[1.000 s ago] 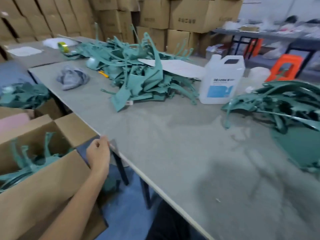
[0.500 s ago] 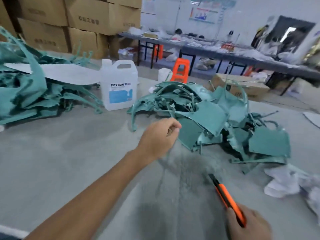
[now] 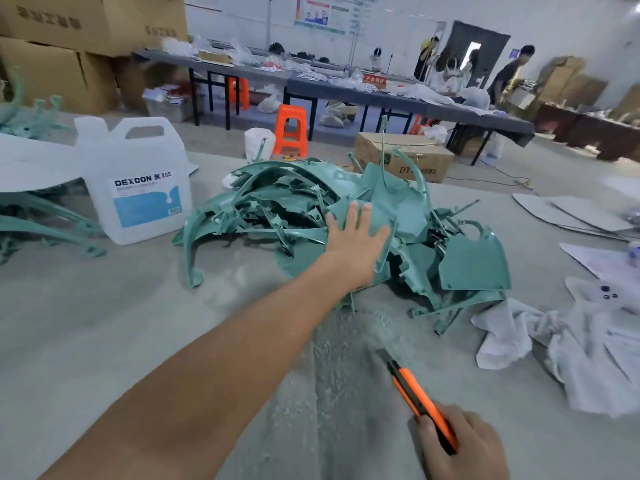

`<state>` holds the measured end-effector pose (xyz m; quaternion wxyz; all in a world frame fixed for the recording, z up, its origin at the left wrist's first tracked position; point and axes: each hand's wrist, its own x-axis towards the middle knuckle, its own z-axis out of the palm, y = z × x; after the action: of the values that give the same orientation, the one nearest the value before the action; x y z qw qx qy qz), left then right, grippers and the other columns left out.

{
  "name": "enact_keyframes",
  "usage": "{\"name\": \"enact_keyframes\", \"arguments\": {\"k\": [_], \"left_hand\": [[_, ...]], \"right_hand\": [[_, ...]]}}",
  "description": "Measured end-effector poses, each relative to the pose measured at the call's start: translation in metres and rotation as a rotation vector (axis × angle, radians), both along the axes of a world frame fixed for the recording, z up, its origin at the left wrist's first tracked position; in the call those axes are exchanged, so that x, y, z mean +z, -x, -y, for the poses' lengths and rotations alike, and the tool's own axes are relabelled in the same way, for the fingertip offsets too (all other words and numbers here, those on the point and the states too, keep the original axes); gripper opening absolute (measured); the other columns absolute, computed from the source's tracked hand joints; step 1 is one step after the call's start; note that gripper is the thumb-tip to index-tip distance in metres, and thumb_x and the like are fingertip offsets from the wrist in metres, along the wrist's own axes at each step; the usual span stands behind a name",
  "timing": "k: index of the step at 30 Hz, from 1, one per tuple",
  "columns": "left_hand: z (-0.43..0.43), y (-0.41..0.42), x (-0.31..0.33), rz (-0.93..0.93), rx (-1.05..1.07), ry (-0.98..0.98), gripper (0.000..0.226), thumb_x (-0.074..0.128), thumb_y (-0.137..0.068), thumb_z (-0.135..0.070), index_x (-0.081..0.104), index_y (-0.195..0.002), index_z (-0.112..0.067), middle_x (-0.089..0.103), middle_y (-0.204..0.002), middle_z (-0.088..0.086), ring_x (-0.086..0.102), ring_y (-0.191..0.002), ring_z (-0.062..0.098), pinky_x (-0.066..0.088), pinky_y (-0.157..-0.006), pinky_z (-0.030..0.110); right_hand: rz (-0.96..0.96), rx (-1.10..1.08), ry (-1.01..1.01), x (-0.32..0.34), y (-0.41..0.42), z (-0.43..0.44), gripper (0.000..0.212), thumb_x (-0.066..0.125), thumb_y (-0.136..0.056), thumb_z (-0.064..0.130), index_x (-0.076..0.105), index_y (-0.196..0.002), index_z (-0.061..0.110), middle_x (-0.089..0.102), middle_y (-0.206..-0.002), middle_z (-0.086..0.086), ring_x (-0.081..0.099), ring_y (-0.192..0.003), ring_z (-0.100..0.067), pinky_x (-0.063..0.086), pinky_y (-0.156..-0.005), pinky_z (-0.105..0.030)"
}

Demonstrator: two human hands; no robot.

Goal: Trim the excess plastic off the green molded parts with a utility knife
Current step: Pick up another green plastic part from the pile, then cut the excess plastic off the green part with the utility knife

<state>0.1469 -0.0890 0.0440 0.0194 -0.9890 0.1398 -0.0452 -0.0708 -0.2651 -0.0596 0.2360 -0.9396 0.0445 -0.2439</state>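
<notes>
A heap of green molded parts (image 3: 474, 265) lies on the grey table (image 3: 104, 323), just past its middle. My left hand (image 3: 356, 237) reaches out with fingers spread and rests flat on a green panel on top of the heap. My right hand (image 3: 464, 445) grips an orange utility knife (image 3: 419, 400) near the table's front right. The knife's blade is out and points up-left toward the heap. Fine plastic shavings cover the table between the knife and the heap.
A white DEXCON jug (image 3: 138, 181) stands left of the heap, with another pile of green parts (image 3: 31, 216) beyond it at the left edge. White rags (image 3: 581, 344) lie at the right. Cardboard boxes (image 3: 69, 46), an orange stool (image 3: 291, 129) and people fill the background.
The view swung right from the left pile and carton to this heap. My left hand moved forward, opened from a loose fist and came down on the green panel. The knife hand stayed low right.
</notes>
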Motion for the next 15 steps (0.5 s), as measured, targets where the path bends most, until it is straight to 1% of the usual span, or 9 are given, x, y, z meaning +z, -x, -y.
{"name": "enact_keyframes", "arguments": {"k": [1,3,4,6,8,10,12,14,15], "left_hand": [[0.000,-0.004,0.001,0.004,0.016,-0.009,0.092,0.070,-0.086,-0.026,0.010,-0.156,-0.023,-0.014,-0.164,0.020,-0.015,-0.150,0.042,0.007,-0.114,0.070],[-0.003,-0.004,0.003,0.068,0.012,-0.021,0.077,0.060,-0.091,-0.028,0.017,-0.154,-0.021,0.000,-0.165,0.018,-0.003,-0.151,0.040,0.014,-0.113,0.068],[-0.005,-0.002,0.004,0.134,-0.007,-0.027,0.070,0.056,-0.092,-0.032,0.023,-0.153,-0.022,0.009,-0.165,0.017,0.005,-0.151,0.038,0.015,-0.114,0.066],[-0.013,0.007,0.014,0.294,-0.054,0.028,0.056,0.050,-0.097,-0.037,0.033,-0.150,-0.028,0.030,-0.160,0.010,0.021,-0.148,0.030,0.015,-0.115,0.061],[-0.026,0.019,0.034,0.423,-0.092,0.214,0.045,0.046,-0.101,-0.032,0.043,-0.145,-0.035,0.048,-0.148,0.001,0.039,-0.137,0.023,0.021,-0.112,0.050],[-0.040,0.036,0.059,0.515,-0.120,0.445,0.042,0.049,-0.101,-0.020,0.051,-0.141,-0.034,0.061,-0.129,-0.005,0.050,-0.117,0.018,0.030,-0.101,0.036],[-0.056,0.061,0.083,0.542,-0.138,0.740,0.036,0.057,-0.097,-0.012,0.062,-0.130,-0.027,0.065,-0.112,-0.007,0.053,-0.104,0.015,0.041,-0.098,0.034],[-0.074,0.098,0.094,0.637,-0.222,1.004,0.024,0.064,-0.091,-0.007,0.067,-0.108,-0.025,0.065,-0.094,-0.010,0.058,-0.088,0.012,0.051,-0.081,0.031],[-0.081,0.120,0.094,0.704,-0.256,1.089,0.022,0.066,-0.089,-0.005,0.065,-0.098,-0.025,0.064,-0.087,-0.011,0.059,-0.080,0.011,0.052,-0.072,0.026]], "right_hand": [[0.012,-0.013,0.018,0.000,0.000,0.000,0.042,0.047,-0.068,0.043,0.076,-0.065,0.012,0.059,-0.053,-0.013,0.062,-0.051,-0.040,0.054,-0.058,-0.049],[0.022,-0.027,0.027,0.004,0.001,-0.001,0.042,0.049,-0.069,0.042,0.076,-0.066,0.010,0.059,-0.053,-0.014,0.062,-0.050,-0.041,0.055,-0.057,-0.050],[0.018,-0.030,0.038,0.004,0.002,-0.001,0.038,0.052,-0.070,0.039,0.076,-0.067,0.010,0.059,-0.053,-0.014,0.062,-0.050,-0.041,0.055,-0.057,-0.050],[0.006,-0.040,0.066,0.007,0.002,-0.004,0.019,0.065,-0.068,0.025,0.076,-0.068,0.009,0.060,-0.054,-0.013,0.062,-0.051,-0.041,0.054,-0.057,-0.050],[0.004,-0.100,0.069,0.003,0.002,-0.006,0.004,0.077,-0.070,0.010,0.078,-0.073,0.009,0.062,-0.061,-0.016,0.062,-0.061,-0.044,0.054,-0.065,-0.051],[-0.070,-0.152,0.020,-0.002,0.002,-0.005,0.017,0.088,-0.067,0.002,0.079,-0.080,0.008,0.065,-0.070,-0.019,0.062,-0.071,-0.046,0.052,-0.073,-0.052],[-0.069,-0.144,-0.001,-0.006,0.002,-0.004,0.018,0.088,-0.066,0.001,0.079,-0.081,0.007,0.065,-0.071,-0.021,0.062,-0.071,-0.048,0.053,-0.074,-0.054],[-0.070,-0.119,-0.016,-0.007,0.002,-0.003,0.020,0.089,-0.064,0.001,0.079,-0.081,0.006,0.065,-0.071,-0.022,0.062,-0.070,-0.048,0.053,-0.073,-0.055],[-0.076,-0.100,-0.025,-0.008,0.002,-0.002,0.024,0.090,-0.062,-0.001,0.079,-0.082,0.005,0.065,-0.072,-0.021,0.061,-0.072,-0.048,0.053,-0.074,-0.055]]}}
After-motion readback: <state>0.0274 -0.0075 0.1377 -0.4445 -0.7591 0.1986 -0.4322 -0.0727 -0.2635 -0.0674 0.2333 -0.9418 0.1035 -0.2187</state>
